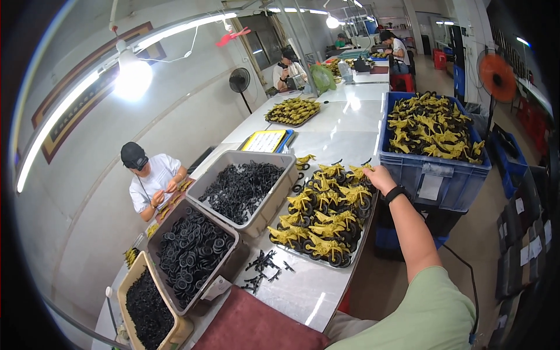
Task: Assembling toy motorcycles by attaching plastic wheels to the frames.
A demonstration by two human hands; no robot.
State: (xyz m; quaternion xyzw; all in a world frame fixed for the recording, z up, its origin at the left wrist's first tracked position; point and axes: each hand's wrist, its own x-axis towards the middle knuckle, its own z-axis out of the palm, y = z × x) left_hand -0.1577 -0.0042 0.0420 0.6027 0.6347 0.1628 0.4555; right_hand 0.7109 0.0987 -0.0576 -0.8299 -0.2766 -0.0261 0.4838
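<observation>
My right hand [381,179], with a black band at the wrist, reaches to the far right corner of a tray [349,263]. Its fingers are closed on a yellow and black toy motorcycle [357,171] there. Rows of similar yellow toy motorcycles [326,228] with black wheels fill the tray, packed side by side. My left hand is out of view.
Left of the tray are a grey bin of small black parts [239,189], a bin of black wheels [192,251] and a beige bin [184,326]. Loose black parts [263,269] lie nearby. A blue crate [431,184] of yellow toys stands right. A co-worker [154,181] sits opposite.
</observation>
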